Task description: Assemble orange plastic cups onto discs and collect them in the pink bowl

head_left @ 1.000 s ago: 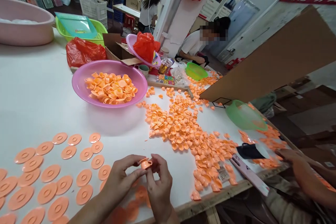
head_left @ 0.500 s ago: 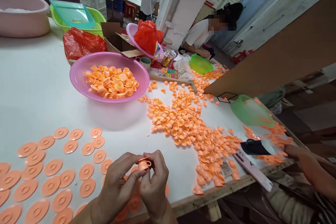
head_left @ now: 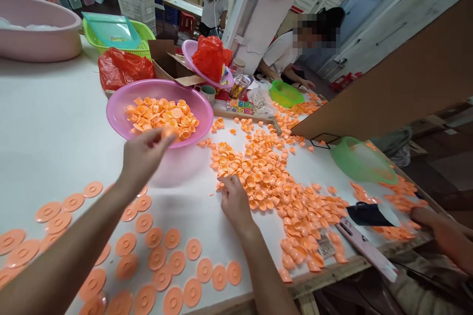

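Observation:
My left hand (head_left: pixel 146 152) is over the near rim of a pink basin (head_left: pixel 118 120), its fingers closed on a small orange toy cup (head_left: pixel 169 132) that is slightly blurred. Inside the basin lies a heap of more orange toy cups (head_left: pixel 158 113). My right hand (head_left: pixel 234 202) is at the left edge of a loose pile of orange toy cups (head_left: pixel 269 170) on the table. Its fingertips are pinched around a bit of orange, seemingly one cup, mostly hidden by the fingers. Flat orange toy saucers (head_left: pixel 162 278) are spread over the near left, partly behind my left forearm.
A cardboard panel (head_left: pixel 388 74) stands upright at the right. Near the table edge lie a pale pink phone-like slab (head_left: pixel 365 248) and a black item (head_left: pixel 365 214). Another person's arm (head_left: pixel 439 229) rests at the right; a person (head_left: pixel 284 54) sits across by a green basin (head_left: pixel 286 93).
My hands were together in front, holding a cup. They have parted: the left has moved up to the pink basin with an orange cup, the right over to the pile. The view has shifted slightly.

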Motion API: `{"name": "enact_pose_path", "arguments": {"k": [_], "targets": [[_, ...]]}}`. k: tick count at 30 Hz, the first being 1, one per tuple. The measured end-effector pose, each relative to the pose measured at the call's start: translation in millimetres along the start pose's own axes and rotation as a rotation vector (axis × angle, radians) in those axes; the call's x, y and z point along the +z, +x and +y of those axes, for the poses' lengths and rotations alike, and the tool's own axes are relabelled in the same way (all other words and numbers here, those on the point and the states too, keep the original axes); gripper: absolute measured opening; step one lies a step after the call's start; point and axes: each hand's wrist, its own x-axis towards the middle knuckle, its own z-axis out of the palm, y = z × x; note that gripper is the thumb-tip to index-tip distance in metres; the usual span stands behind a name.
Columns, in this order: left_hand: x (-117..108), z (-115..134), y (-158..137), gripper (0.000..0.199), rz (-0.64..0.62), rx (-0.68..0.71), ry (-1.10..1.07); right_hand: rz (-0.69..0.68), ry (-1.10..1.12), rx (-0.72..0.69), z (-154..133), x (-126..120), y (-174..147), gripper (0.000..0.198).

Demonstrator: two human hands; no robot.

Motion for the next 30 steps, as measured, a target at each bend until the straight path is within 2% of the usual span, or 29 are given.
{"name": "enact_pose_path", "arguments": {"k": [2,4,5,6,8,9,10,12,14,16,20,22,25,30], "targets": [[-10,5,38,0.050,0.107,0.046,0.096,-0.066,-0.126,-0.010,11,6,9,0.033],[-11,-2,45,0.055,0.089,0.138,0.180,-0.095,-0.128,-0.009,16,11,7,0.028],[-7,-9,34,0.048,-0.002,0.210,0.202,-0.083,-0.087,-0.003,17,13,3,0.025],[-2,-18,16,0.037,-0.148,0.299,0.208,-0.065,-0.015,0.018,17,13,-3,0.022],[15,-40,-36,0.015,-0.543,0.481,0.174,-0.039,0.216,0.125,19,11,-18,0.017],[24,-50,-65,0.017,-0.711,0.532,0.178,-0.044,0.362,0.207,19,10,-27,0.015],[33,-58,-91,0.025,-0.816,0.547,0.200,-0.050,0.509,0.295,20,7,-36,0.016],[50,-68,-129,0.026,-0.908,0.543,0.226,-0.041,0.743,0.444,20,2,-51,0.022],[63,-72,-145,0.022,-0.876,0.514,0.239,-0.001,0.838,0.532,17,-2,-63,0.030],[70,-72,-145,0.018,-0.785,0.467,0.252,0.024,0.835,0.583,12,-4,-70,0.033],[74,-76,-135,0.033,-0.647,0.370,0.267,-0.024,0.783,0.573,-4,1,-74,0.022],[73,-82,-134,0.031,-0.634,0.346,0.251,-0.042,0.761,0.549,-10,9,-73,0.021],[73,-88,-136,0.018,-0.639,0.316,0.215,-0.077,0.716,0.591,-17,22,-71,0.027],[75,-87,-136,0.014,-0.653,0.231,0.174,-0.119,0.487,0.560,-26,35,-61,0.004]]}}
